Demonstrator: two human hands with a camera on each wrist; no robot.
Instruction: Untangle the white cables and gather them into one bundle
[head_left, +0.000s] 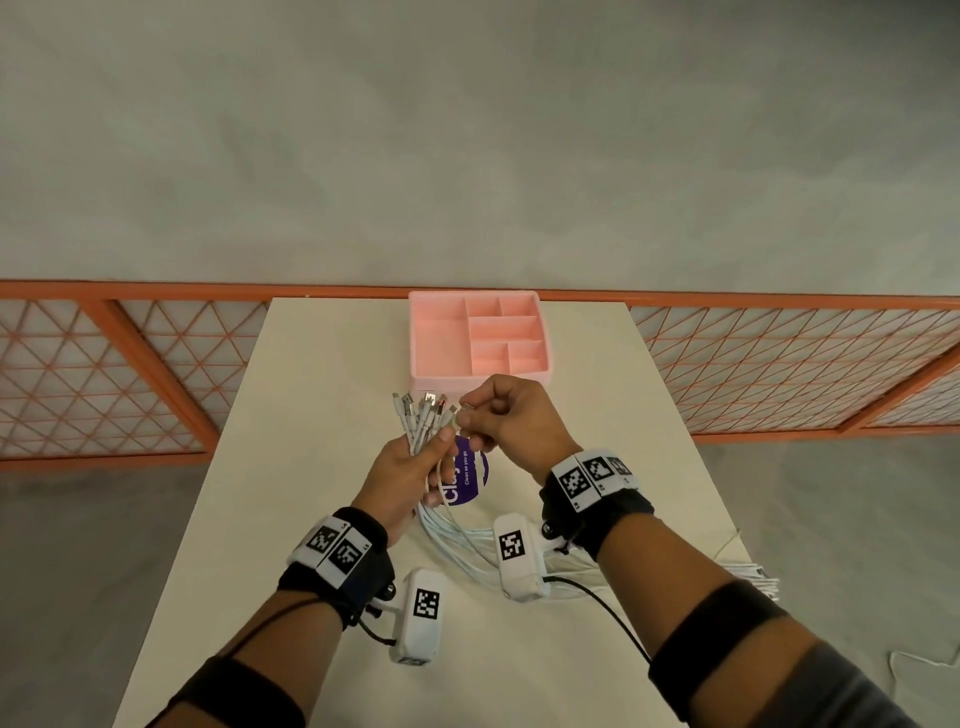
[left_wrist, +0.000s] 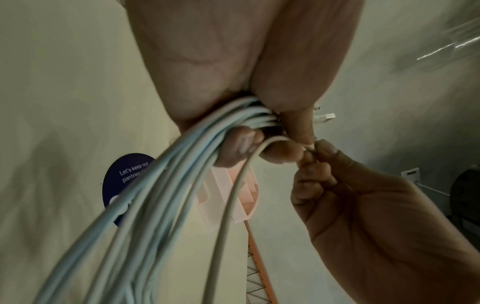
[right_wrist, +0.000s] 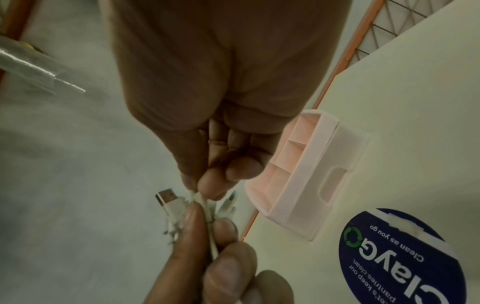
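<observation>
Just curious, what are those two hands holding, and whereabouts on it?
The left hand grips the cables just below their plugs. The right hand pinches one cable's plug end between thumb and fingers, beside the bundle.

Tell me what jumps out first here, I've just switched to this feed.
The left hand grips a bunch of white cables above the middle of the table, plug ends fanned upward, while the right hand pinches one cable end beside them. Behind the hands sits a pink divided tray at the table's far edge. A round dark blue sticker lies on the table under the hands.
</observation>
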